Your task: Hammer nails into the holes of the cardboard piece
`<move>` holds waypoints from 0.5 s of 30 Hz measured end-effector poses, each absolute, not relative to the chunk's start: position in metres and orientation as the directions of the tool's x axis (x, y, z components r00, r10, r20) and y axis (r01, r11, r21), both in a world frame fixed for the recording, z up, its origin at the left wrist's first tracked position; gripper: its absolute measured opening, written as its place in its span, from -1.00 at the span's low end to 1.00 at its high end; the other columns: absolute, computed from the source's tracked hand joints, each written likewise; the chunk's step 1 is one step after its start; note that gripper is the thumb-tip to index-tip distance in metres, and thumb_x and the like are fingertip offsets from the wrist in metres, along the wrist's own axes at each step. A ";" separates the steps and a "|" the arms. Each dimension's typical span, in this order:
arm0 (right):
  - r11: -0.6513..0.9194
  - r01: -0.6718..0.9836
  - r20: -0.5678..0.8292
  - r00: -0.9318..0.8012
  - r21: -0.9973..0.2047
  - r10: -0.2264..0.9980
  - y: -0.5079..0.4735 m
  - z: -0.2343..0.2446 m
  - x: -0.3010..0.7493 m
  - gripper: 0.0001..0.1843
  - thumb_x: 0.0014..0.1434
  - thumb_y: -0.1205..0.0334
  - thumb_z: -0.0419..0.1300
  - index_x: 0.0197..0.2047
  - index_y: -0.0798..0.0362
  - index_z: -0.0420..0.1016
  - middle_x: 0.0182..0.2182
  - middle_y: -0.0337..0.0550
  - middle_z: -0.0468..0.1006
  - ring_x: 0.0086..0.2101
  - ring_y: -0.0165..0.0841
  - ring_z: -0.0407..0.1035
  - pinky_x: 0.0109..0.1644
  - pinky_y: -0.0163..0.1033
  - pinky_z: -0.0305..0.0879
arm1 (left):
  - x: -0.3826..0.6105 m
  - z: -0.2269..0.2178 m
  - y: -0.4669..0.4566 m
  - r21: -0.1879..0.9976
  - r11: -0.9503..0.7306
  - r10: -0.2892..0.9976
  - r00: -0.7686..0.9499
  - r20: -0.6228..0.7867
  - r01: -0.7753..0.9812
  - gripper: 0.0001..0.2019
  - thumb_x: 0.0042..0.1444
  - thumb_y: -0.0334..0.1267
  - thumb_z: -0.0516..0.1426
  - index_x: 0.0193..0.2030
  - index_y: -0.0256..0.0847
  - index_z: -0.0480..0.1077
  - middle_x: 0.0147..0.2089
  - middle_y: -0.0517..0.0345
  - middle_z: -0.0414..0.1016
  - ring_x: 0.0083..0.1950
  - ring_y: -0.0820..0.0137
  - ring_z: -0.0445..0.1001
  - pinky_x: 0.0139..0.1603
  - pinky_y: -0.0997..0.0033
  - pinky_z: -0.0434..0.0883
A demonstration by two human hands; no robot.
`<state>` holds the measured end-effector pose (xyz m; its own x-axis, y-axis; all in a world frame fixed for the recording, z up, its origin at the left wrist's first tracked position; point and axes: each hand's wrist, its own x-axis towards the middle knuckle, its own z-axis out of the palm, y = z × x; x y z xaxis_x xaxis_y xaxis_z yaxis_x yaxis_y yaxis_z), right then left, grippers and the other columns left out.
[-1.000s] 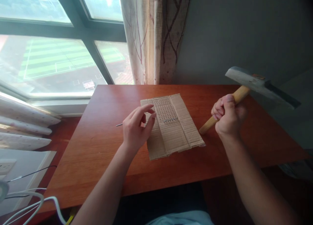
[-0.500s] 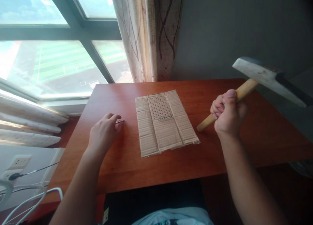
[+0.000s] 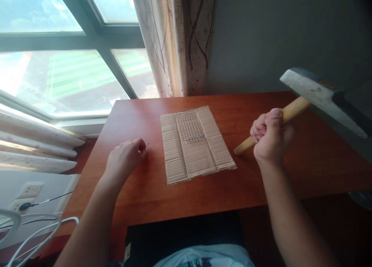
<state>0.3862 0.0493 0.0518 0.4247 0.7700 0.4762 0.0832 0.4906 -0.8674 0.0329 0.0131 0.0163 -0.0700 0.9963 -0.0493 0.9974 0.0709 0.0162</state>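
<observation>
My right hand is closed round the wooden handle of a hammer, holding it raised over the right side of the table, its metal head up at the right. My left hand rests on the table left of a flat piece of cardboard, with its fingertips pinched on a thin nail whose tip sticks out. The cardboard carries a grid of small holes and a short row of nails set in its middle strip.
The reddish wooden table stands against a grey wall, with a window and a patterned curtain behind. White cables and a wall socket lie at the lower left. The near table edge runs just above my lap.
My left hand left the cardboard, moved left to the nail lying on the table and pinched it. The hammer stayed raised, drifting slightly to the right.
</observation>
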 end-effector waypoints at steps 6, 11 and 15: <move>0.521 0.064 0.488 0.463 -0.851 0.740 0.047 0.052 0.385 -0.49 0.27 -0.05 0.16 -0.58 -0.03 0.06 -0.73 -0.42 0.00 -0.74 -0.55 -0.10 -0.70 -0.32 -0.19 | 0.057 0.030 0.000 0.549 -0.022 0.939 -0.171 0.298 0.836 -0.93 0.07 -0.24 0.21 -0.31 -0.16 0.45 -0.41 0.19 0.51 -0.42 0.42 0.48 -0.36 0.43 0.35; 0.505 0.092 0.483 0.475 -0.858 0.735 0.050 0.052 0.385 -0.46 0.26 -0.12 0.16 -0.58 -0.03 0.04 -0.73 -0.42 -0.01 -0.74 -0.54 -0.10 -0.71 -0.31 -0.18 | 0.090 0.050 -0.004 0.871 -0.219 0.922 -0.198 0.332 0.440 -0.87 0.03 -0.30 0.27 -0.28 -0.22 0.44 -0.30 0.15 0.53 -0.36 0.48 0.48 -0.35 0.50 0.41; 0.484 0.098 0.469 0.472 -0.869 0.747 0.050 0.054 0.384 -0.46 0.24 -0.14 0.16 -0.57 -0.03 0.04 -0.73 -0.41 -0.01 -0.74 -0.54 -0.09 -0.71 -0.31 -0.19 | 0.112 0.056 0.003 0.866 -0.291 0.936 -0.065 0.345 0.406 -0.89 0.06 -0.32 0.26 -0.27 -0.25 0.45 -0.31 0.13 0.54 -0.38 0.50 0.45 -0.40 0.53 0.38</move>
<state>0.3842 0.0497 0.0538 0.4719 0.7466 0.4689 0.0975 0.4844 -0.8694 0.1116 0.0034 0.0564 -0.0655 0.9363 0.3451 0.4062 -0.2909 0.8662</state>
